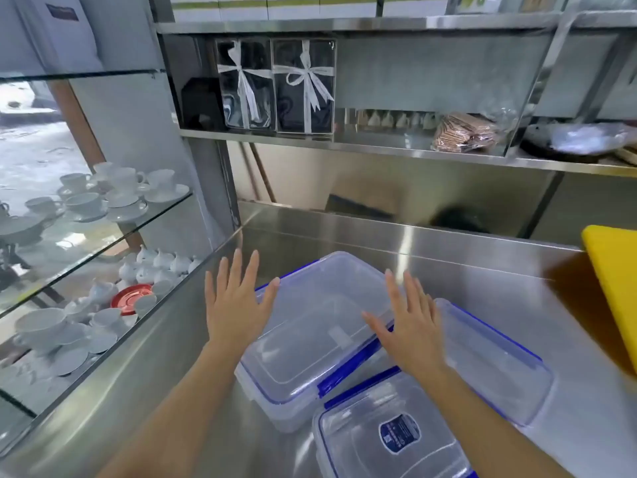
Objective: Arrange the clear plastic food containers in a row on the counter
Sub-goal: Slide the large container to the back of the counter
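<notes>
Stainless steel is filling most of what I am seeing; the counter is running from near to far with a shelf rack rising behind it and a glass cabinet of white cups standing along the left; a yellow board is poking in at the far right edge. On the counter, three clear plastic containers with blue clips are sitting bunched together, not yet in a row; the large container is lying in the middle, a long container is lying just to its right at an angle, and a labelled container is sitting nearest me, crowding the large one's near corner.

I am holding both hands open above the large container, fingers spread, gripping nothing; my left hand is hanging over its left rim with the thumb at the lid's edge, and my right hand is hovering over its right side; whether either palm is actually touching the lid, I cannot tell.

To do this step well, I am judging that I should be clasping the large container by its two opposite sides, squaring it to the counter's far edge, and sliding it left, leaving room for the other two to be lined up beside it.
</notes>
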The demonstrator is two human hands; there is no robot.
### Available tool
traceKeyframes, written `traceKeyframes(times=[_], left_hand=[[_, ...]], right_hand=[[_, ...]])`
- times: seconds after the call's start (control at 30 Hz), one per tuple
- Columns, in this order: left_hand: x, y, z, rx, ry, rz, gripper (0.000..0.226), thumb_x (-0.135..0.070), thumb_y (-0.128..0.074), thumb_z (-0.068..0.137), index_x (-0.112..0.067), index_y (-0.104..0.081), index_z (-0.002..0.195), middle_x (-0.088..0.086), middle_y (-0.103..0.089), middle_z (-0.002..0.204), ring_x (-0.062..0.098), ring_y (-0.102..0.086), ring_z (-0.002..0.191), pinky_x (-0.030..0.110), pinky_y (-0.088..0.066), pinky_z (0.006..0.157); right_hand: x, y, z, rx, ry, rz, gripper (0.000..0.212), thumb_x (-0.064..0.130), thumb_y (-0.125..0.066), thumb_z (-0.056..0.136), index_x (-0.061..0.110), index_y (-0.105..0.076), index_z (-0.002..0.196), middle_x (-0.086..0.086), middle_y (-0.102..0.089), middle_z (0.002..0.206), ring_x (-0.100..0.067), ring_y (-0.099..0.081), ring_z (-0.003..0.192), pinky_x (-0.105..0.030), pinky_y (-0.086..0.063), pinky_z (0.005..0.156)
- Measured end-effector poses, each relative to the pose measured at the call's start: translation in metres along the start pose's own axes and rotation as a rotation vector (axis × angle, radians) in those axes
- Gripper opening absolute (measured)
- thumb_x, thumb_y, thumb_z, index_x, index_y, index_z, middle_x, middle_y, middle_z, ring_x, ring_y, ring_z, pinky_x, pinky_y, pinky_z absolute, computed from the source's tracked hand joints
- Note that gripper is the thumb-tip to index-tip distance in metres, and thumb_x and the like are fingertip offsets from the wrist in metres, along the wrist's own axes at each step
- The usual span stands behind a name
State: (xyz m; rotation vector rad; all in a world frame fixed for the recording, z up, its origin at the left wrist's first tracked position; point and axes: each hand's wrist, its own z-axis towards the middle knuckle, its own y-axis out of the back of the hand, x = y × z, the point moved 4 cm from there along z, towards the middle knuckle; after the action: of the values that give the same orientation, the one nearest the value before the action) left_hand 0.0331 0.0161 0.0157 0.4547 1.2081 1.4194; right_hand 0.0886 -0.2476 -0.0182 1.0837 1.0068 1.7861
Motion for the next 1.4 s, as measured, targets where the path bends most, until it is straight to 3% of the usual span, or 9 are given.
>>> traceKeyframes(times=[0.23,0.33,0.47,0.57,0.77,0.97,1.1,1.23,1.4], left_hand=[[0.041,-0.028,-0.002,0.227,0.145,0.033,0.064,-0.055,-0.03,0.092,-0.022,-0.026,0.146,0.005,-0.032,0.154,0.024,-0.022,0.143,0.047,-0.007,0.118],[0.052,-0.036,0.001,0.343,0.235,-0.027,0.061,-0.055,-0.035,0.09,-0.019,-0.036,0.14,0.009,-0.042,0.146,0.029,-0.036,0.135,0.05,-0.021,0.113],[0.064,-0.042,0.011,0.399,0.41,-0.255,0.057,-0.051,-0.05,0.086,-0.005,-0.051,0.12,0.02,-0.051,0.128,0.038,-0.052,0.112,0.041,-0.04,0.088],[0.073,-0.042,0.017,0.419,0.516,-0.327,0.057,-0.056,-0.055,0.081,-0.001,-0.056,0.098,0.019,-0.06,0.107,0.033,-0.056,0.087,0.036,-0.04,0.068],[0.074,-0.047,0.006,0.262,0.64,-0.497,0.055,-0.057,-0.058,0.079,-0.002,-0.05,0.083,0.007,-0.051,0.077,0.027,-0.051,0.072,0.035,-0.036,0.061],[0.071,-0.053,0.007,0.091,0.751,-0.646,0.048,-0.055,-0.057,0.08,-0.009,-0.044,0.075,0.002,-0.045,0.07,0.024,-0.045,0.066,0.035,-0.032,0.056],[0.071,-0.06,0.025,0.013,0.772,-0.715,0.045,-0.054,-0.057,0.081,-0.014,-0.039,0.073,0.002,-0.046,0.07,0.025,-0.047,0.066,0.037,-0.037,0.063],[0.076,-0.074,0.048,-0.022,0.85,-0.747,0.051,-0.055,-0.057,0.08,-0.006,-0.044,0.09,0.005,-0.049,0.078,0.031,-0.051,0.075,0.044,-0.045,0.073],[0.08,-0.093,0.075,-0.016,0.896,-0.788,0.067,-0.054,-0.057,0.079,0.008,-0.051,0.105,0.027,-0.057,0.086,0.03,-0.051,0.07,0.044,-0.048,0.071]], right_hand=[[0.004,-0.023,-0.011,0.141,-0.052,-0.041,0.086,0.072,0.0,0.073,0.029,0.002,0.147,-0.005,-0.007,0.16,-0.025,-0.007,0.146,-0.041,-0.011,0.117],[0.006,-0.016,-0.015,0.099,-0.131,-0.072,0.083,0.07,-0.012,0.078,0.021,-0.015,0.145,-0.013,-0.029,0.152,-0.03,-0.031,0.137,-0.041,-0.028,0.111],[0.009,-0.02,-0.022,0.206,-0.317,0.11,0.081,0.068,-0.027,0.082,0.015,-0.013,0.142,-0.016,-0.057,0.122,-0.032,-0.061,0.102,-0.041,-0.053,0.084],[0.014,-0.027,-0.018,0.263,-0.412,0.347,0.083,0.059,-0.039,0.086,0.015,-0.001,0.145,-0.013,-0.061,0.121,-0.031,-0.062,0.104,-0.043,-0.052,0.086],[0.023,-0.042,0.002,0.2,-0.53,0.837,0.078,0.039,-0.073,0.073,0.02,-0.028,0.135,-0.006,-0.052,0.124,-0.027,-0.055,0.109,-0.045,-0.05,0.092],[0.025,-0.062,0.046,0.182,-0.574,1.16,0.038,0.02,-0.07,0.079,0.026,-0.049,0.11,0.004,-0.064,0.103,-0.013,-0.063,0.089,-0.025,-0.05,0.063],[0.037,-0.074,0.088,0.184,-0.54,1.166,0.037,0.014,-0.065,0.082,0.017,-0.05,0.116,-0.002,-0.064,0.107,-0.015,-0.063,0.09,-0.031,-0.051,0.072],[0.049,-0.083,0.135,0.225,-0.463,1.103,0.032,0.016,-0.061,0.086,0.02,-0.049,0.116,0.007,-0.061,0.098,-0.011,-0.061,0.085,-0.023,-0.049,0.064],[0.057,-0.099,0.179,0.257,-0.453,1.037,0.033,0.017,-0.057,0.088,0.017,-0.048,0.12,-0.003,-0.061,0.111,-0.022,-0.061,0.095,-0.039,-0.053,0.08]])
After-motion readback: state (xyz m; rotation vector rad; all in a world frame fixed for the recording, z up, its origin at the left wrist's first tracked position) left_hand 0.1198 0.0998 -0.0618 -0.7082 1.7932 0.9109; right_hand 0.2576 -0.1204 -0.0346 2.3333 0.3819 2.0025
